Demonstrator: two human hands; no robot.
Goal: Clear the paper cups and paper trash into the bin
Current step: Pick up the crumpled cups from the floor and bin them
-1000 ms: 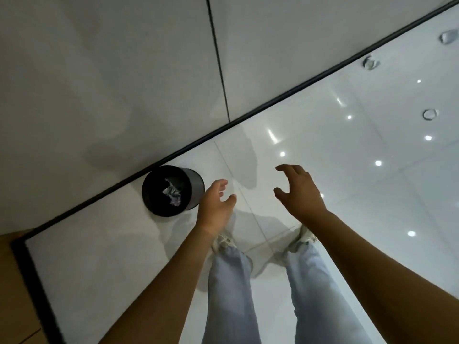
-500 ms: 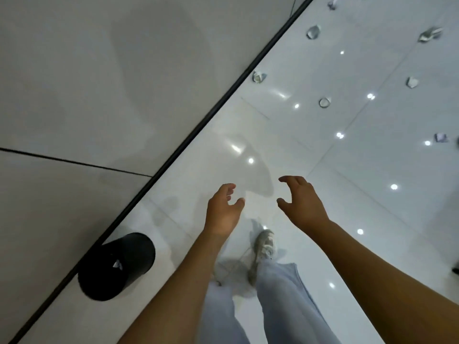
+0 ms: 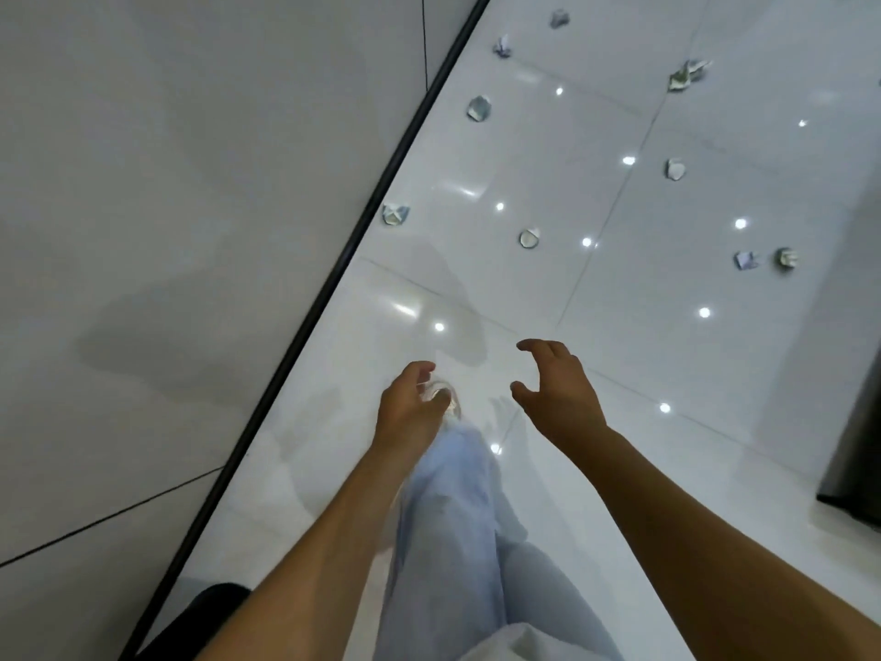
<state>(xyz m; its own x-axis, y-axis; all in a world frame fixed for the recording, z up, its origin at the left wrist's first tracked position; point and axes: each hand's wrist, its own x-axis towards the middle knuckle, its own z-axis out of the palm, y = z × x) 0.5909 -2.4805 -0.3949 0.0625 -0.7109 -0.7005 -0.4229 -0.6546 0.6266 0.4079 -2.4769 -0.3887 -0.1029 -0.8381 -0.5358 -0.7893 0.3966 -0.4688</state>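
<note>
Fingers (image 3: 548, 348) of the right hand (image 3: 560, 398) hooking loosely downward, thumb spread apart below them, gripping nothing; fingers of the left hand (image 3: 410, 407) curling slackly inward, likewise carrying nothing. Both forearms reaching out ahead above the glossy white floor (image 3: 619, 336), palms turned toward each other, the left hand hanging lower and overlapping a pale shoe (image 3: 450, 405) at the end of a light blue trouser leg (image 3: 453, 517). Lying scattered well ahead of the hands: crumpled paper scraps and squashed cups. Sitting nearest, a crumpled piece (image 3: 395, 214) just beside the black baseboard strip (image 3: 333, 288), and a small paper cup (image 3: 529, 238) tipped with its mouth showing, out toward the middle of the tile. Resting farther along the wall side, another wad (image 3: 479, 108), then a smaller scrap (image 3: 503, 46) and one more (image 3: 558, 19) near the top edge. Lying out to the right, a flattened cup (image 3: 674, 169), a greenish crushed piece (image 3: 686, 74), and a pair just beside each other, a bluish scrap (image 3: 746, 260) and a pale wad (image 3: 786, 257). Showing only as a dark rounded shape at the bottom left corner, the black bin (image 3: 210, 613), standing against the baseboard behind the left forearm, well apart from all the trash. Rising on the left, a grey panelled wall (image 3: 167, 231); standing at the right edge, a dark cabinet side (image 3: 858, 446).
</note>
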